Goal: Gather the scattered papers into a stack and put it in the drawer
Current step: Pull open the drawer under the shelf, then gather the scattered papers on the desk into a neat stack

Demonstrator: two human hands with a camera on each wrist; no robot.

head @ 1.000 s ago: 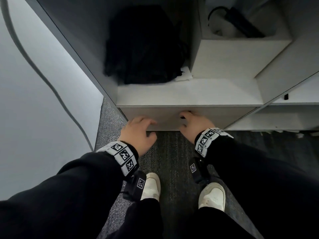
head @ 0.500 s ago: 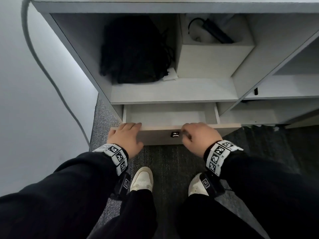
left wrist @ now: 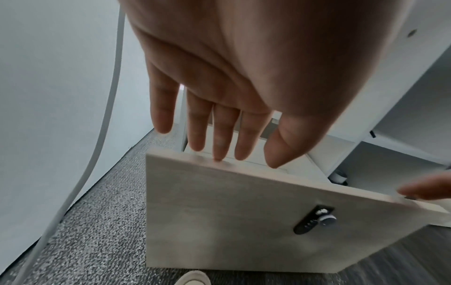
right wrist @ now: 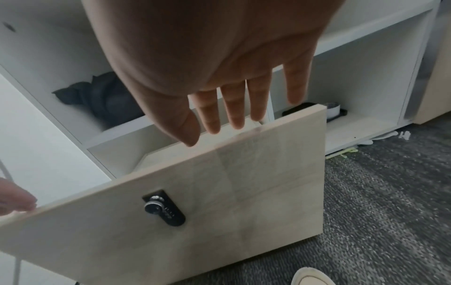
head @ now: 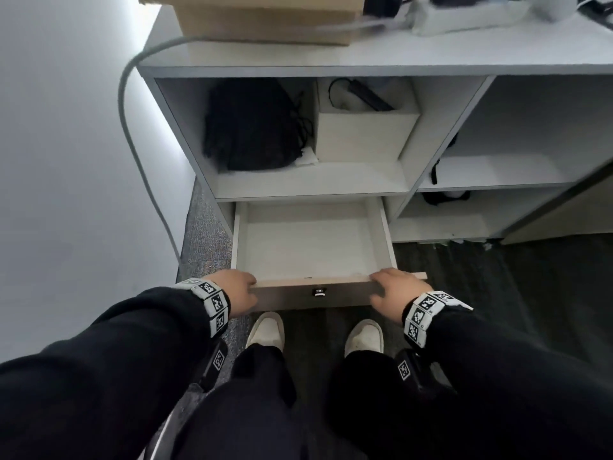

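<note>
A person stood facing a low white cabinet (head: 441,134), looking down at a drawer (head: 305,247) pulled out toward their feet. The drawer's pale wood front carried a small black lock (head: 319,291) at its middle. The left hand (head: 237,292) was at the front panel's left end, its fingers (left wrist: 219,135) straight and loose, the tips just at the panel's top edge. The right hand (head: 396,290) was at the right end, also relaxed, its straight fingers (right wrist: 234,108) reaching over the top edge; neither hand gripped anything. No papers showed in any view. On the shelf above the drawer sat a black bag (head: 252,124) beside a white box (head: 361,134). A cardboard box (head: 265,18) stood on the cabinet top, and a grey cable (head: 132,127) hung down the wall. White shoes (head: 267,330) rested on grey carpet (head: 205,240).
</note>
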